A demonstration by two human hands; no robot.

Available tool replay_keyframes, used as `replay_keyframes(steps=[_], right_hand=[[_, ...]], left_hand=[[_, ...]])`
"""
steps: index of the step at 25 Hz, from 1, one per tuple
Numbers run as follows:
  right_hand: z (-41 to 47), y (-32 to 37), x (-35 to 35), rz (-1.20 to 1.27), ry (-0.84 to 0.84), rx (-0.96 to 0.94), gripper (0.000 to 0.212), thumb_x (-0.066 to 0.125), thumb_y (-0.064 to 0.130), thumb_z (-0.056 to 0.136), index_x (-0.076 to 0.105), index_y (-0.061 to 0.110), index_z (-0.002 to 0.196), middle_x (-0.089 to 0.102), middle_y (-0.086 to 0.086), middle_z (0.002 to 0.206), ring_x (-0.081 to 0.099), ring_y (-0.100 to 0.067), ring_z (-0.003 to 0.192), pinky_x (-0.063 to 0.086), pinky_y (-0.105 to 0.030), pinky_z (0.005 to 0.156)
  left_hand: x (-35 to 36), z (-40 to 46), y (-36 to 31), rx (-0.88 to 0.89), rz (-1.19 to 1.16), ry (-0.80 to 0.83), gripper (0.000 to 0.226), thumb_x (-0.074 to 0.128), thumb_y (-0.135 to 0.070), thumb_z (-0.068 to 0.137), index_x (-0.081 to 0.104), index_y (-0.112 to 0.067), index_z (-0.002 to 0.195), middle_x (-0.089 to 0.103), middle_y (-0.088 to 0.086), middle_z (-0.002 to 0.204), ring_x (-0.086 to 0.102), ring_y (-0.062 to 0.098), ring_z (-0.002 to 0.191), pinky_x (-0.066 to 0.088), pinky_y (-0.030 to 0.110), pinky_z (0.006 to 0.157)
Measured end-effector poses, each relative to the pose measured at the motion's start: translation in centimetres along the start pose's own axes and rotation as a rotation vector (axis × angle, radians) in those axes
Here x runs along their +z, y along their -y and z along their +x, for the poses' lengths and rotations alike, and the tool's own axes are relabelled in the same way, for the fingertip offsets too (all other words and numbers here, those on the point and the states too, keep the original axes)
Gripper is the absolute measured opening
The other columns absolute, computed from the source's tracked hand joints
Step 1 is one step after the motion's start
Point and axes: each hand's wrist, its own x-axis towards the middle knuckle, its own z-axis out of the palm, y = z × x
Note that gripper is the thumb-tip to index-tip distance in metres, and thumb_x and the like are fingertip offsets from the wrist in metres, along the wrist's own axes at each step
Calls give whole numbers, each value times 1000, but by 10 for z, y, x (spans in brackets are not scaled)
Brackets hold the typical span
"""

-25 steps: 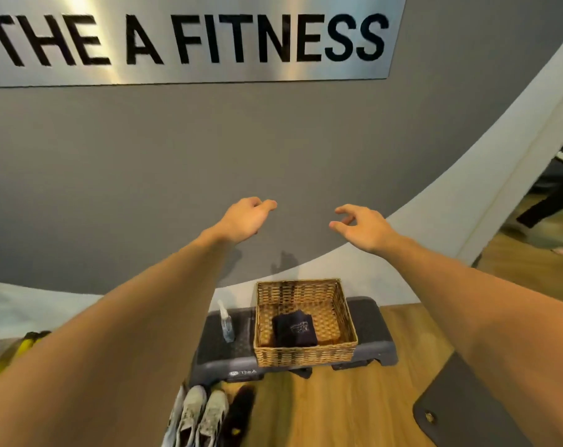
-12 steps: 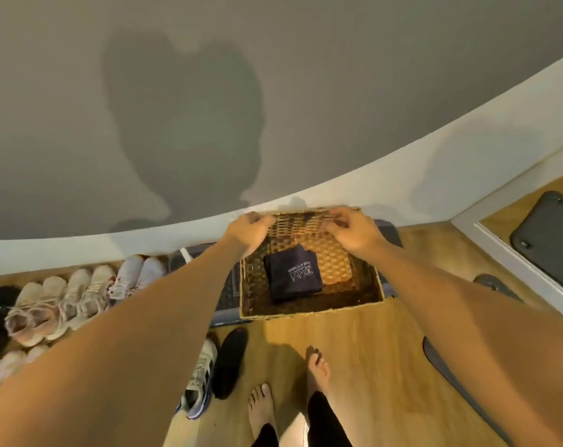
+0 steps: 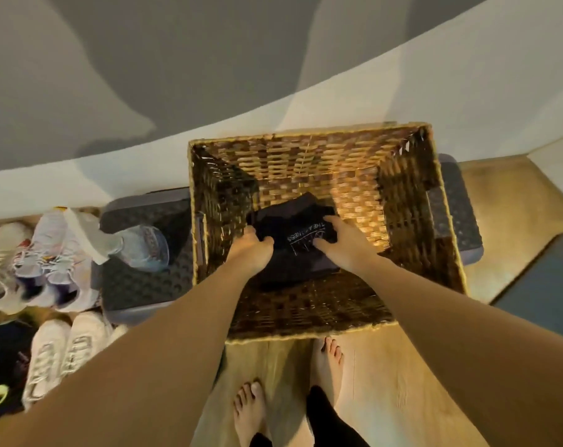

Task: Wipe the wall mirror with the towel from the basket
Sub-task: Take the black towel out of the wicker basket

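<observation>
Down at the basket: the person stood bent over a wicker basket point(image 3: 309, 150) that sat on a dark step platform point(image 3: 138, 285) against the wall.
Towel: a dark folded towel point(image 3: 293, 233) with pale lettering lay on the basket's floor, toward the near wall, the only thing I could see inside.
Left hand: the left hand point(image 3: 251, 250) was at the towel's left edge, its fingers point(image 3: 267, 241) curled onto the cloth and seemingly gripping it.
Right hand: the right hand point(image 3: 341, 243) lay on the towel's right side, fingers bent over the fabric and pinching at it.
Key relation: the towel lay directly between and under both hands, its long side running roughly left to right; neither hand was nearer.
Next move, as I judged it: a straight lift up and clear of the basket's walls.
Nearby: a spray bottle point(image 3: 135, 245) stood on the platform just left of the basket; sneakers point(image 3: 48, 259) sat further left on the floor.
Mirror: not clearly in sight.
</observation>
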Motion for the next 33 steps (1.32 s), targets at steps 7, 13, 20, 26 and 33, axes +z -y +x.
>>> replay_keyframes(steps=[7,13,20,26,33], right_hand=[[40,-18,44,21,-100,49,81,72,39,95,26,24,159,34,-17,151,44,-43,136,43,-49,111],[39,-9,38,78,-109,-9,76,67,18,99,21,24,159,57,-15,142,58,-36,129,49,-43,103],[-14,45,-25,51,-124,-133,69,61,13,103,28,27,161,58,-11,144,56,-31,130,46,-33,102],[-139,159,-156,91,-256,-250,64,61,14,103,34,28,160,51,-6,152,51,-27,137,42,-35,112],[-326,319,-343,201,-563,-482,57,59,9,102,45,35,152,61,-5,137,60,-21,119,51,-36,104]], left_hand=[[42,31,13,-18,-167,-144,66,60,-44,100,34,-14,152,53,11,145,55,31,130,47,36,101],[39,27,11,-60,-310,-188,56,68,-31,97,47,-17,146,60,11,139,57,30,128,49,42,108],[-9,-45,-25,11,-408,-226,42,65,-28,99,58,-12,138,63,11,134,58,31,125,48,39,104],[-124,-193,-104,192,-467,-313,38,63,-27,101,58,-12,135,65,11,129,59,33,123,45,39,104],[-285,-424,-225,483,-723,-455,40,69,-25,98,60,-8,133,64,10,131,59,32,123,45,38,105]])
